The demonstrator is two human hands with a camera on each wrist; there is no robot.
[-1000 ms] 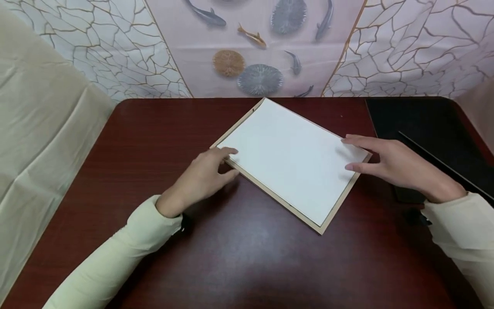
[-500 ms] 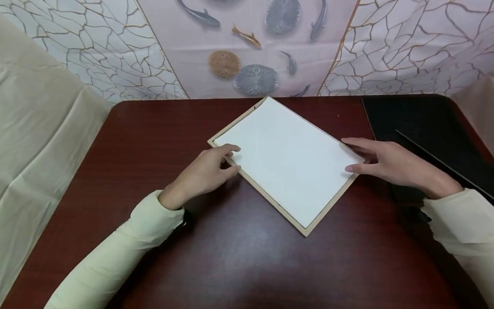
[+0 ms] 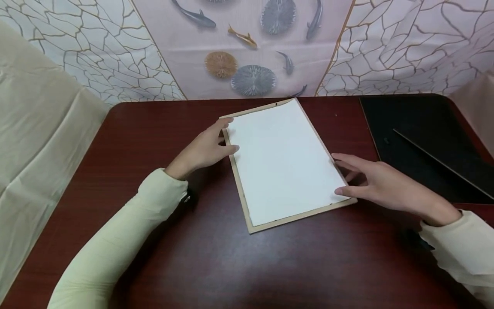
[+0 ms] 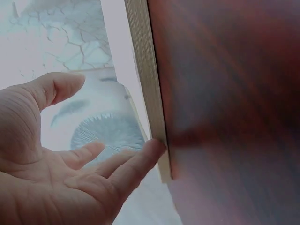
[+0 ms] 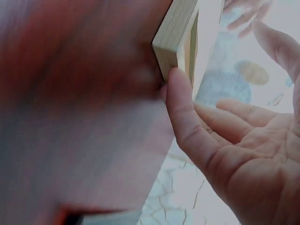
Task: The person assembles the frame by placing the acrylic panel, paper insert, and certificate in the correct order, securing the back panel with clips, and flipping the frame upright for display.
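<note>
Squaring the frame [image 3: 283,165] on the counter [image 3: 154,128]: left hand [image 3: 202,150], right hand [image 3: 380,182] open-fingered against its edges; next, I nudge it straight.

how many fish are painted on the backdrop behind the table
5, perhaps more beyond the top edge: dark fish upper left, gold fish beside it, dark fish upper right, small fish mid, and a tail at the table edge.
</note>
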